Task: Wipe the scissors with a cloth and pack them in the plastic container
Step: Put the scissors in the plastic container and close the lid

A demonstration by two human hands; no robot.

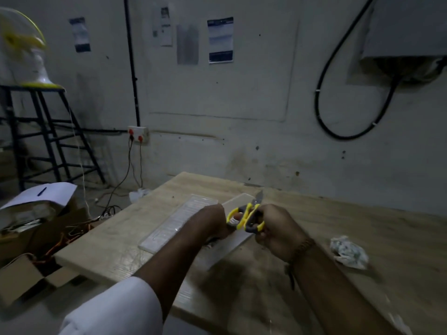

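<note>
Scissors [246, 215] with yellow and grey handles are up in the air just above the worktop [314, 228], held between both hands, short blades pointing away toward the wall. Left hand [212, 222] is wrapped around the near handle loop, fingers closed on it. Right hand [275, 228] is clamped on the other handle from the right side, and there's a braided band on that wrist. Pretty dim lighting so I can't tell if the blades are fully shut or a bit apart.

Right under the hands sits the plastic container [183, 213], a long clear tray lying diagonally on the worktop, with what looks like a second clear piece beside it, partly hidden behind the hands. Can't say for sure which is lid and which is base.

Cloth [349, 252] is crumpled up on the worktop off to the right, well apart from the scissors, nobody touching it.

Off the worktop to the left there are open cardboard boxes [21, 276] on the floor, and a stool [48, 131] with a fan [24, 49] on top.
</note>
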